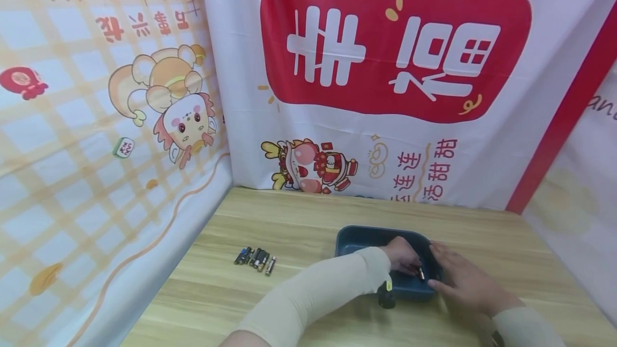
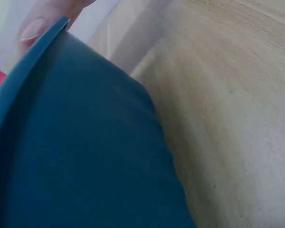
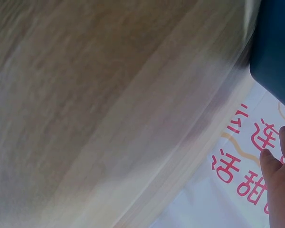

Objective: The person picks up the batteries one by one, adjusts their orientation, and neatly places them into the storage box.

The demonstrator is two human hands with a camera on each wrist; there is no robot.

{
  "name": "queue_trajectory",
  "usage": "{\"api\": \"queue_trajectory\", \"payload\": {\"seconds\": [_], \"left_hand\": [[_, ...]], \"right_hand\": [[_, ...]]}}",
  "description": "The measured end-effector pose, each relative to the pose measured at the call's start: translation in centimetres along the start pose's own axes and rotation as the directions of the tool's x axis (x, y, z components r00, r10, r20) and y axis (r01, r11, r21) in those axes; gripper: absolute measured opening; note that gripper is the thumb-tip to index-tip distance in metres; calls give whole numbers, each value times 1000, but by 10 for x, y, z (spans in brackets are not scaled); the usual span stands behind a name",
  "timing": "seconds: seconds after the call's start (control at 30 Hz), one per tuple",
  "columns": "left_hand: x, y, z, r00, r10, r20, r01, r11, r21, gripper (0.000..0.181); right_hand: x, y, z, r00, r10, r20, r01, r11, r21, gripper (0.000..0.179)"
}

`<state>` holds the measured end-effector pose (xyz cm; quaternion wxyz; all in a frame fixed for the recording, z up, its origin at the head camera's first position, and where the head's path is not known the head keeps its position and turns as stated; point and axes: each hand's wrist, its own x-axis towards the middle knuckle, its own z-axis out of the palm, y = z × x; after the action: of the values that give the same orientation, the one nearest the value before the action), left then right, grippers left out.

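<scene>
My left hand [image 1: 404,255] reaches down into a dark blue rectangular tray [image 1: 371,233] with its fingers curled. At its fingertips it pinches a small battery [image 1: 421,273], low inside the tray's right part. In the left wrist view, the tray's wall [image 2: 95,137] fills much of the picture, with a finger [image 2: 35,31] showing past its rim. My right hand [image 1: 465,277] rests against the tray's right end, its fingers mostly straight along the outside and the thumb near the front corner. Part of that hand [image 3: 282,185] shows beside the tray in the right wrist view.
Several batteries [image 1: 256,259] lie side by side in a row on the wooden table [image 1: 289,218], left of the tray. Printed cloth hangings [image 1: 385,149] stand behind the table and along both sides.
</scene>
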<state>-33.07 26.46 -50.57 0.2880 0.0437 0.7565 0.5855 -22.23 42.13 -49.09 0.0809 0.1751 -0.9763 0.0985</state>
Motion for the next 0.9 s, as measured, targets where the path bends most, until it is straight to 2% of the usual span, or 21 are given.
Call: {"api": "queue_trajectory", "payload": {"seconds": [0.23,0.37,0.57,0.7,0.9], "left_hand": [[-8,6,9,998,23,-61,-21,999,41,14],[-16,10,10,995,21,-95,-13,997,82,14],[-23,13,9,993,23,-114,-13,996,84,13],[-22,11,10,993,40,-107,-30,995,91,9],[-22,7,8,996,65,-62,-62,997,48,6]], "right_hand": [[-1,1,2,1000,-11,-25,11,1000,-1,80],[-1,1,2,1000,-13,-19,13,1000,-1,81],[1,0,1,1000,-15,-16,14,1000,-13,80],[0,-2,-1,999,-29,-31,28,999,-20,78],[-1,-3,-1,995,-73,-72,71,997,-26,76]]}}
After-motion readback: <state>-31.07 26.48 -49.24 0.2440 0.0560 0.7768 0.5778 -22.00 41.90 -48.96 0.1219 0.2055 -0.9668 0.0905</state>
